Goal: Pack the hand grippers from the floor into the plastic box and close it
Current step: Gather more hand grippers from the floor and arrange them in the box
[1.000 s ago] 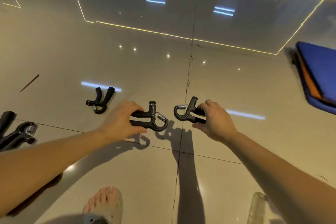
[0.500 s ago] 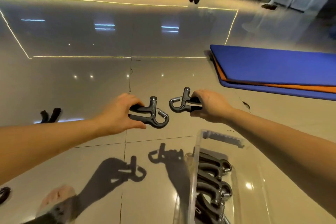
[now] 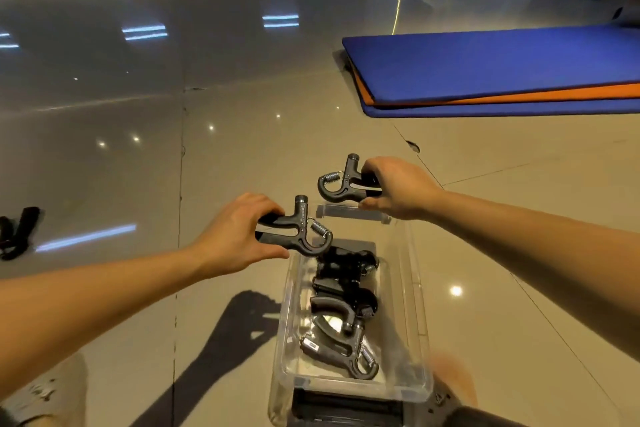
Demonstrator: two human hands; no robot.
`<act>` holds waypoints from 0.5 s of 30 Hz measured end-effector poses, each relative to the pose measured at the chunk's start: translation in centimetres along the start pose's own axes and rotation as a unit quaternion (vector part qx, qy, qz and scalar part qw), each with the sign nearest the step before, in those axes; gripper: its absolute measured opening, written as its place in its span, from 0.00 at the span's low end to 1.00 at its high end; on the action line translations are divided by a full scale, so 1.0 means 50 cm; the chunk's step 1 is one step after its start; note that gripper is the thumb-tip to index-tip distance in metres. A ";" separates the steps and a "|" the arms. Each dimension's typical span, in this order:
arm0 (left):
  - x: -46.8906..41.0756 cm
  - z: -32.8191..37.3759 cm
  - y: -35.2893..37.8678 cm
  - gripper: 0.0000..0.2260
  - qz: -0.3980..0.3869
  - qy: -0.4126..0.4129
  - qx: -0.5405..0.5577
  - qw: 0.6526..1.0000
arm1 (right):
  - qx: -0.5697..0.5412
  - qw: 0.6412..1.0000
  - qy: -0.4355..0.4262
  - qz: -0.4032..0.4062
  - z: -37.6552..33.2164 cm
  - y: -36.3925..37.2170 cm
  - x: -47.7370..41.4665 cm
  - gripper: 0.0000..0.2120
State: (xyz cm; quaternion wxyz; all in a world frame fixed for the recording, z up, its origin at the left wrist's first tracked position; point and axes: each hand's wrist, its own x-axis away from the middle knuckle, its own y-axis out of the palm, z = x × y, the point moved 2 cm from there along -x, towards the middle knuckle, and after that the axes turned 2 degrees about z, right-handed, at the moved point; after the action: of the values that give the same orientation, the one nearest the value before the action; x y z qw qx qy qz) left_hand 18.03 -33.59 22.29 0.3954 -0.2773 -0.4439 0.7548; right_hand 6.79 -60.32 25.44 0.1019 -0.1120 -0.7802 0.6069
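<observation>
A clear plastic box (image 3: 417, 295) stands open on the tiled floor below me, with several black hand grippers (image 3: 341, 308) lying inside. My left hand (image 3: 232, 236) grips one black hand gripper (image 3: 301, 230) by its handles, over the box's far left corner. My right hand (image 3: 398, 187) holds a second hand gripper (image 3: 341, 182) just above the box's far rim. Another black hand gripper (image 3: 17, 230) lies on the floor at the far left edge.
A blue and orange exercise mat (image 3: 502, 73) lies folded on the floor at the upper right. A dark object (image 3: 346, 406) sits against the box's near end. My feet show at the bottom left and bottom right corners.
Both hands lifted their grippers off the floor and carried them right, to above the open box. My view swung right and down, bringing the box into full view.
</observation>
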 end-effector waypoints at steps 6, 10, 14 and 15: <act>0.018 0.075 0.090 0.28 -0.029 0.029 -0.004 0.999 | -0.021 1.000 0.011 -0.020 0.070 0.033 0.058 0.24; 0.035 0.126 0.165 0.28 -0.081 0.062 -0.003 0.995 | -0.032 0.998 0.013 -0.045 0.104 0.050 0.086 0.25; 0.053 0.143 0.251 0.30 -0.143 0.054 0.025 0.988 | -0.033 0.998 0.003 -0.057 0.117 0.064 0.093 0.26; 0.056 0.142 0.269 0.30 -0.155 0.045 0.028 0.986 | -0.034 0.998 -0.001 -0.056 0.116 0.069 0.092 0.26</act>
State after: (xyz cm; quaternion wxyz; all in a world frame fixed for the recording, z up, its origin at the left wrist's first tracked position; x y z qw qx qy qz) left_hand 6.34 -38.36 13.37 0.5349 -0.2282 -0.4419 0.6831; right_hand 0.87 -63.48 20.80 0.1309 -0.0706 -0.8055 0.5736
